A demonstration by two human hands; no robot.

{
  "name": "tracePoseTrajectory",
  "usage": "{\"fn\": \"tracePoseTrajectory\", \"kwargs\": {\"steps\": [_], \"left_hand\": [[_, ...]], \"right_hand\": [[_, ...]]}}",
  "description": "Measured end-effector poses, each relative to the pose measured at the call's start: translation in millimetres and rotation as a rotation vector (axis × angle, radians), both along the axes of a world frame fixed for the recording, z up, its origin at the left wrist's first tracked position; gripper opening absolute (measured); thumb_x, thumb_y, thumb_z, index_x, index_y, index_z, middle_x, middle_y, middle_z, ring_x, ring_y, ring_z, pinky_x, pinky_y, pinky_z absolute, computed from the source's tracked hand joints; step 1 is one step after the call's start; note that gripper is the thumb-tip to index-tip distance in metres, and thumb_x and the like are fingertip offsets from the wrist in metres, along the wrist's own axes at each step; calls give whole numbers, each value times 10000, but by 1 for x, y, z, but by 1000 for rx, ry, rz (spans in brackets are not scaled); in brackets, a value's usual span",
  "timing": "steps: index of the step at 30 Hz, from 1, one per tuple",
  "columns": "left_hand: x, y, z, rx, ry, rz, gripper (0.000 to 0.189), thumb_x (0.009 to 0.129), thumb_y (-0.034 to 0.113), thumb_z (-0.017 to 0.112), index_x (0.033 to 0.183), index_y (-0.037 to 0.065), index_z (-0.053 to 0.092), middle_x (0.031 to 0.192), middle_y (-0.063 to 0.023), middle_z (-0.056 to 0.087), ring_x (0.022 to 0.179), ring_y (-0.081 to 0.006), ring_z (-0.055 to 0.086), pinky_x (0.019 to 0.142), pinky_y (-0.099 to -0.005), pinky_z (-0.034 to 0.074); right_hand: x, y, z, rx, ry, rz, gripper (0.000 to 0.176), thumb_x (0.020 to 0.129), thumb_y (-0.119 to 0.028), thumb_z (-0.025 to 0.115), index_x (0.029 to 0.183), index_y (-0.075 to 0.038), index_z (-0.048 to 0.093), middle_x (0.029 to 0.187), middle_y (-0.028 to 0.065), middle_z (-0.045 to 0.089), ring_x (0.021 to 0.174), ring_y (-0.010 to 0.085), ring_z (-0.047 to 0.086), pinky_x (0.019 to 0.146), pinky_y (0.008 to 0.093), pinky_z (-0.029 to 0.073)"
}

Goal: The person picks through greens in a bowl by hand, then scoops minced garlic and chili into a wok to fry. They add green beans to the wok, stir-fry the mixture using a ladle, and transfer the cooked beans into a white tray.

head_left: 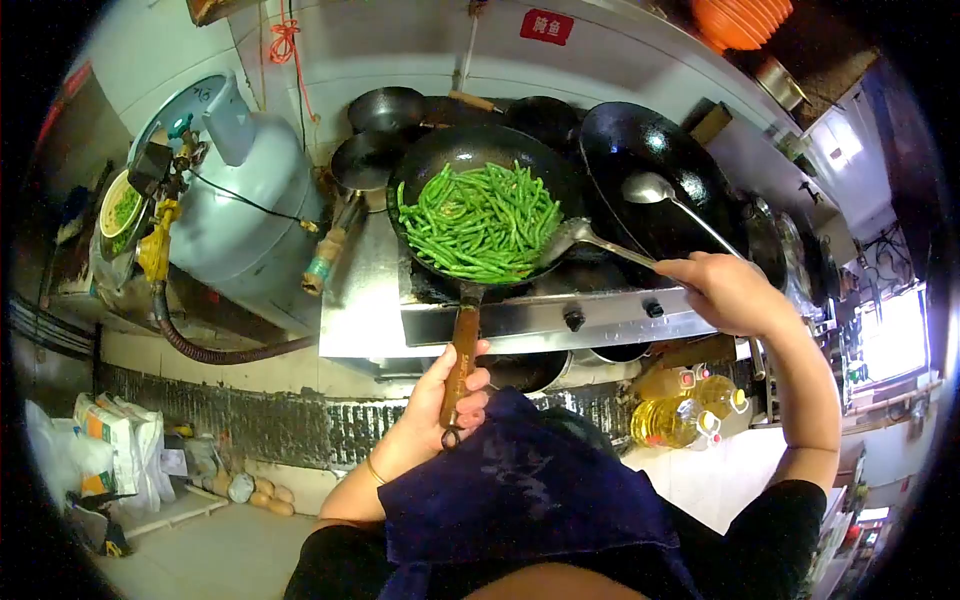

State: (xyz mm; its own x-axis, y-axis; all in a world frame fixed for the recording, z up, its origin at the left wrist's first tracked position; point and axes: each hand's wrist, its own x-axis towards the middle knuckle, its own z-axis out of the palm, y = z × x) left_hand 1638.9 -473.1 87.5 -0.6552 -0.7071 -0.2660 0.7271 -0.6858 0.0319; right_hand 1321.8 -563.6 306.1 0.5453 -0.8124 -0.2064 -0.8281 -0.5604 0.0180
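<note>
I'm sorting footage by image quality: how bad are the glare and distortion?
Head view: strong fisheye bending, with black corners; head view, right: window washed out white; head view, middle: glare on the stove's left end, while the beans look fairly clear.

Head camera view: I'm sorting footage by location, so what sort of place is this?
A kitchen, probably a restaurant's: a steel stove carries several dark pans, a large gas cylinder stands beside it, and green beans lie in a wok.
</note>
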Motion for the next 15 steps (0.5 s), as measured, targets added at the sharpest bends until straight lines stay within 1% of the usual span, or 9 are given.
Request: {"fn": "tracePoseTrajectory", "kwargs": {"steps": [3,5,6,8,10,11,13,14,15], "left_hand": [[2,-1,-1,-13,-31,-42,417,965,476,427,1247,172,462,701,28,386,453,-69,327,366,-219,320],[4,-1,-8,-33,43,-63,390,974,466,415,1239,184,468,723,9,419,482,-95,384,395,-242,352],[5,-2,-11,-46,78,-71,377,979,461,408,1235,190,471,733,-1,435,496,-108,413,409,-254,368],[5,-4,-14,-36,101,-78,379,976,461,416,1237,191,468,737,-3,438,498,-111,414,412,-263,375],[6,-3,-13,-24,77,-86,380,973,459,428,1242,192,462,747,-7,445,502,-115,416,418,-277,386],[4,-4,-9,-11,37,-69,388,973,463,420,1246,190,462,732,2,424,491,-104,393,405,-261,369],[3,-1,1,23,-56,-52,404,975,472,403,1255,186,461,702,22,380,469,-82,347,379,-231,334],[5,-2,-14,-20,61,-67,383,976,463,421,1248,195,458,763,-12,455,508,-115,414,417,-266,387],[6,-1,-14,-17,62,-68,383,976,463,419,1248,196,458,766,-12,456,508,-114,413,417,-265,388]], "right_hand": [[15,-21,-53,-26,-37,-20,481,735,6,583,1207,-90,575,876,190,602,802,388,587,730,456,491],[20,-41,-86,-82,-142,21,490,752,5,570,1237,-66,551,881,171,612,806,335,612,744,438,490],[15,-50,-105,-81,-283,41,490,761,6,560,1247,-55,540,859,149,610,781,299,613,716,415,494],[22,-61,-114,-78,-560,84,490,779,8,540,1267,-31,520,815,104,607,730,228,615,660,369,501],[25,-52,-88,328,-735,-396,518,815,3,508,1329,-36,459,739,18,541,552,105,525,464,255,429],[32,-50,-80,424,-840,-559,527,824,0,504,1345,-50,442,725,6,524,498,86,492,412,229,395],[42,-70,-96,426,-991,-662,524,842,-22,508,1358,-46,418,749,24,538,484,79,470,390,230,386],[50,-87,-111,460,-1030,-667,518,853,-31,504,1363,-31,409,799,59,564,484,94,484,381,242,392],[62,-99,-126,493,-1069,-672,514,864,-40,499,1368,-17,400,849,95,590,485,109,499,372,255,399]]}}
